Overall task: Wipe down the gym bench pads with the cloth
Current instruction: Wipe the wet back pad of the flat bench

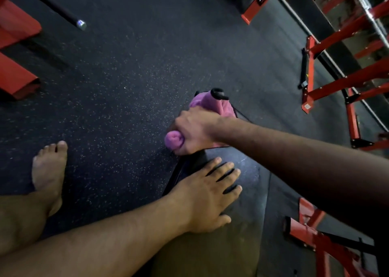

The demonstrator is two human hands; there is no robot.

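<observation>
A black padded bench (pixel 248 184) runs from the bottom centre up toward the middle of the head view. My right hand (pixel 195 131) is shut on a bunched pink cloth (pixel 212 105) and presses it on the far end of the pad, near the left edge. A rolled end of the cloth sticks out below my fist. My left hand (pixel 208 194) lies flat on the pad with its fingers spread, nearer to me than the cloth. A black handle (pixel 220 92) pokes out just past the cloth.
Dark speckled rubber floor (pixel 126 76) lies left of the bench, with my bare foot (pixel 49 167) on it. Red machine frames (pixel 16 24) stand at the left edge. A black bar with a metal tip (pixel 81 24) crosses the top left. Red rack legs (pixel 347 83) stand at right.
</observation>
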